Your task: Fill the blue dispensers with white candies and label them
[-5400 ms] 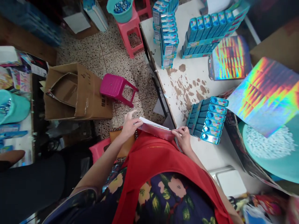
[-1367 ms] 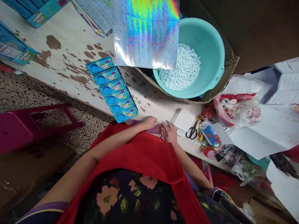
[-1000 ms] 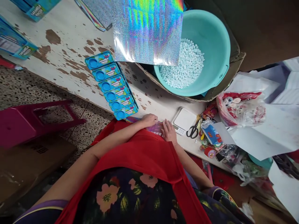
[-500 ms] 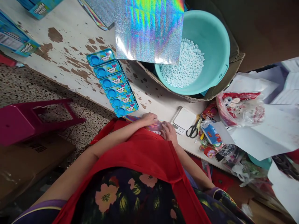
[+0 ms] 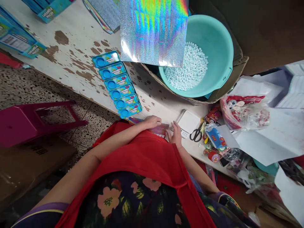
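Observation:
My left hand [image 5: 151,121] rests curled on a flat holographic red card [image 5: 159,129] at the table's near edge, pressing it down. My right hand [image 5: 176,134] lies on the same card's right end, fingers close together; a red apron hides much of the card. Just left of my left hand lies a row of several blue "Caramelo Macizo" boxes [image 5: 120,89]. A small white scale [image 5: 189,122] sits just right of my right hand.
A teal basin [image 5: 212,41] of white pellets sits in a cardboard box, half covered by a holographic sheet [image 5: 154,31]. Scissors [image 5: 196,134], tape and bags clutter the right. More blue boxes [image 5: 21,41] lie far left. A magenta stool [image 5: 35,118] stands on the floor.
Both hands stayed on the card at the table edge; my right hand slid slightly right along it. Several seconds ago I faced left and held the card in the air.

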`<control>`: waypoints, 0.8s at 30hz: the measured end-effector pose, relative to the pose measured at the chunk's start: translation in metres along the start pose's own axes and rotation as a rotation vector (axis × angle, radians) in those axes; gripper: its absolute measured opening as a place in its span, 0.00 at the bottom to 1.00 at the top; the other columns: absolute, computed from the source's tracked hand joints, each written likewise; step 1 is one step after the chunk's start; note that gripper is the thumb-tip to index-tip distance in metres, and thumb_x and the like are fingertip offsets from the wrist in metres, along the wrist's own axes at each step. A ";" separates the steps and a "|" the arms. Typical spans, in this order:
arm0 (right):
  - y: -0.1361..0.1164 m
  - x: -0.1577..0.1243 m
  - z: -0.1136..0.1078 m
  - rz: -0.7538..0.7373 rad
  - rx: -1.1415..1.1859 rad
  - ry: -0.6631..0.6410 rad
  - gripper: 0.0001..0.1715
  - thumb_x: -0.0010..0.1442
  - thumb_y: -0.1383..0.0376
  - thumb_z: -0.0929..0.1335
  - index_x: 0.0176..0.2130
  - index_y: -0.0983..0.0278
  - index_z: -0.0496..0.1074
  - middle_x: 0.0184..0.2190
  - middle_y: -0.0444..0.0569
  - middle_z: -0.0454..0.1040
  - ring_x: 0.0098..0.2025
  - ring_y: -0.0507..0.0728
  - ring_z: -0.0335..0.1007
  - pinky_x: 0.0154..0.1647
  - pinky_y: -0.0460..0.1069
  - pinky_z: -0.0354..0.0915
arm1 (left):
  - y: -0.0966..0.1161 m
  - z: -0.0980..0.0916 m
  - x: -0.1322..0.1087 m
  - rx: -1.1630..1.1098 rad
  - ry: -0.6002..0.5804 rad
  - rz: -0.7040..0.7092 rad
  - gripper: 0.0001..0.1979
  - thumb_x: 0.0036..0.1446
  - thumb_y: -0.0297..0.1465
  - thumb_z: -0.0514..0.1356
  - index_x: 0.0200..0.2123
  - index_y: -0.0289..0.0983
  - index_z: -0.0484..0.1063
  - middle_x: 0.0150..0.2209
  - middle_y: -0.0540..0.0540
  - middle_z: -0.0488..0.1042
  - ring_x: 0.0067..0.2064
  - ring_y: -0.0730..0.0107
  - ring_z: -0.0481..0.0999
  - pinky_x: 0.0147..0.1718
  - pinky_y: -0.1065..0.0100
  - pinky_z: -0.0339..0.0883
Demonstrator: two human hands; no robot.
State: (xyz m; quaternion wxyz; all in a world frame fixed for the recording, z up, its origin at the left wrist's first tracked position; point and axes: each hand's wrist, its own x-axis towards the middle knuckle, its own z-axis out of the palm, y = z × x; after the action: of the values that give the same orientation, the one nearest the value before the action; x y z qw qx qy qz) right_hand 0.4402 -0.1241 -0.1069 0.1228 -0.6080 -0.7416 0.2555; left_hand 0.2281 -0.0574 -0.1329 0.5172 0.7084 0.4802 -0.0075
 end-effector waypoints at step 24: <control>-0.211 0.033 0.102 -1.242 -0.169 -0.836 0.21 0.66 0.52 0.59 0.45 0.63 0.71 0.46 0.53 0.73 0.46 0.57 0.67 0.40 0.50 0.66 | -0.091 0.043 -0.230 -0.624 0.713 -0.914 0.16 0.60 0.35 0.52 0.50 0.39 0.65 0.39 0.43 0.76 0.40 0.62 0.76 0.36 0.67 0.66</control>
State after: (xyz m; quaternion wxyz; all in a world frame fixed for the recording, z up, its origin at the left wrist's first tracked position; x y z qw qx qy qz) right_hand 0.2050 -0.1428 -0.0857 -0.0946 0.0621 -0.9499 0.2913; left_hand 0.0623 -0.2436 -0.1016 0.4524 0.2091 0.8542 0.1485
